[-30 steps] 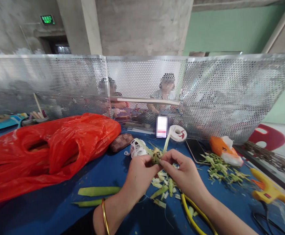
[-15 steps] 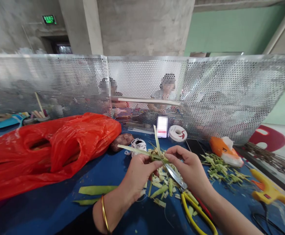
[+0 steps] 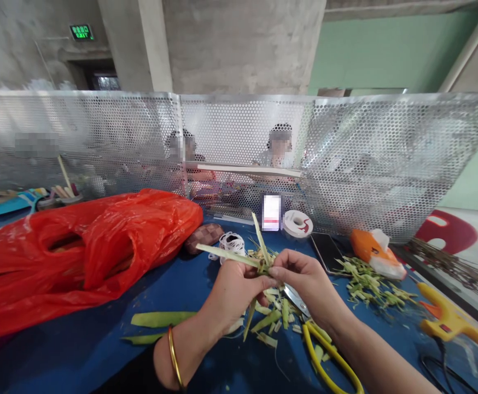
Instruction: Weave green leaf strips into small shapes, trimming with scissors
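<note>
Pale green leaf strips (image 3: 227, 254) are pinched between both my hands in the middle of the view. My left hand (image 3: 231, 291), with a gold bangle at the wrist, closes its thumb and fingers on the strips. One long end points left, another sticks up, and one hangs below. My right hand (image 3: 307, 280) closes thumb and fingertips on the same strips where they cross; the fingers hide the crossing partly. Scissors (image 3: 297, 301) with yellow handles lie on the table below my right hand, among cut leaf scraps (image 3: 268, 320).
A red plastic bag (image 3: 95, 257) covers the left side. White cord (image 3: 231, 243), a ribbon spool (image 3: 298, 224) and a dark phone (image 3: 327, 251) lie behind my hands. A yellow glue gun (image 3: 448, 323) and tissue pack (image 3: 376, 254) are right. Beyond stands a perforated metal screen (image 3: 239, 126).
My hands have drawn closer together, the right shifting slightly left. The upright strip leans further left, and a strip end now shows below my left hand.
</note>
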`<state>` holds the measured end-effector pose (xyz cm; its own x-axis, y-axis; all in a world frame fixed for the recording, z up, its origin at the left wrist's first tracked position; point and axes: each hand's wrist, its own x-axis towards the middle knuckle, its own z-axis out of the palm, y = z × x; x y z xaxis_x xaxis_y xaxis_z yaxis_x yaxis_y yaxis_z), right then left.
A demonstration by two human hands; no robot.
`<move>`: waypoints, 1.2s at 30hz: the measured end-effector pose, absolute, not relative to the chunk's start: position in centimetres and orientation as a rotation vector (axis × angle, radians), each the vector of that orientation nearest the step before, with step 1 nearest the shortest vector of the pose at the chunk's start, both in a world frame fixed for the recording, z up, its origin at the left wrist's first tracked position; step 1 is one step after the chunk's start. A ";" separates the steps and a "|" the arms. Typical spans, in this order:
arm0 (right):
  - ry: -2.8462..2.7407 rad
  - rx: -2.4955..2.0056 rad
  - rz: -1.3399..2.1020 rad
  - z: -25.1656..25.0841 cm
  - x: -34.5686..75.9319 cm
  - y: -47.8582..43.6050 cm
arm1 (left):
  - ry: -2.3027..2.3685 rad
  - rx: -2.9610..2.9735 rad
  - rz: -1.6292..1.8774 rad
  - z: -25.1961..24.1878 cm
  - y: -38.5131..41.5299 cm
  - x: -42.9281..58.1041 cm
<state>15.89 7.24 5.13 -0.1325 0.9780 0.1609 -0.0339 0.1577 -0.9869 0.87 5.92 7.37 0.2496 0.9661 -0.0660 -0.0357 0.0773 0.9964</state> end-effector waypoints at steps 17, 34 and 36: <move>-1.240 -0.924 1.364 5.1 15.7 6.9 | 0.817 1.144 0.716 6.1 6.3 0.3; -1.205 -1.092 0.996 4.4 15.0 7.3 | 0.932 1.296 0.703 5.2 6.3 1.1; -1.214 -1.125 1.001 4.5 15.2 7.5 | 0.917 1.250 0.700 5.5 6.2 0.9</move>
